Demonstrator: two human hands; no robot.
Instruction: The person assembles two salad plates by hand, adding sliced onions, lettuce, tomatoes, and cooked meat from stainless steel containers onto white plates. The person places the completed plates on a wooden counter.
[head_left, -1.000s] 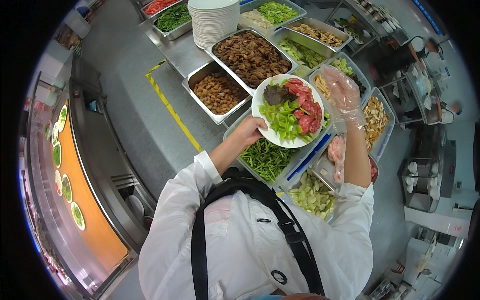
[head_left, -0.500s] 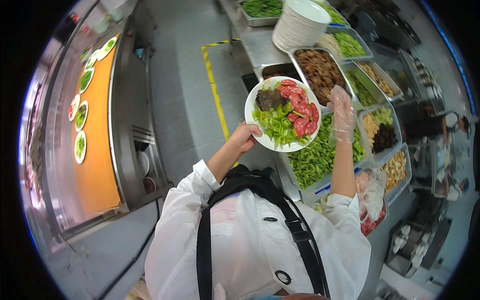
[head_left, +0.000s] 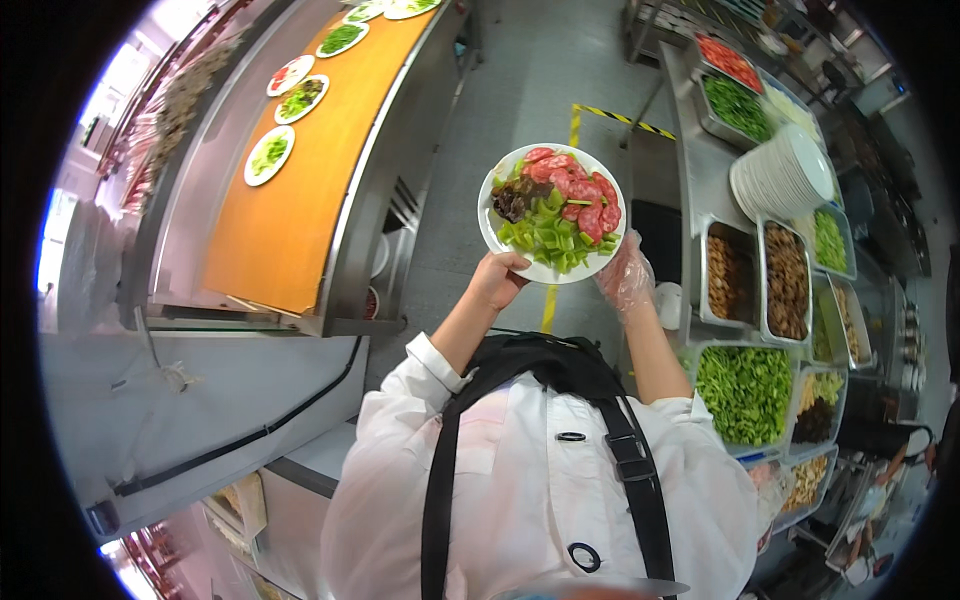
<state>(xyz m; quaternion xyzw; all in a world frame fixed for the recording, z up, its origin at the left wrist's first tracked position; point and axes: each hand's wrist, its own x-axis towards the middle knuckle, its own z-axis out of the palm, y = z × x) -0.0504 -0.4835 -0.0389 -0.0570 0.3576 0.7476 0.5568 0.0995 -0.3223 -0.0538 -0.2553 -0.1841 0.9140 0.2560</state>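
Left hand (head_left: 497, 281): we grip the white plate (head_left: 486, 222), thumb on top, fingertips hidden beneath.
Right hand (head_left: 629, 277): gloved, partly behind the rim; we cannot tell its grip.
Plate: just beyond our left hand, middle covered by food (head_left: 560, 205).

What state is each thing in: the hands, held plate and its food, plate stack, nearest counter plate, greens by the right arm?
left hand: ungloved, gripping the held plate's rim
right hand: gloved in clear plastic, at the rim, fingertips hidden
held plate: loaded, raised
red slices: cut, overlapping
plate stack: piled high
nearest counter plate: bearing green food
greens: chopped, uncovered
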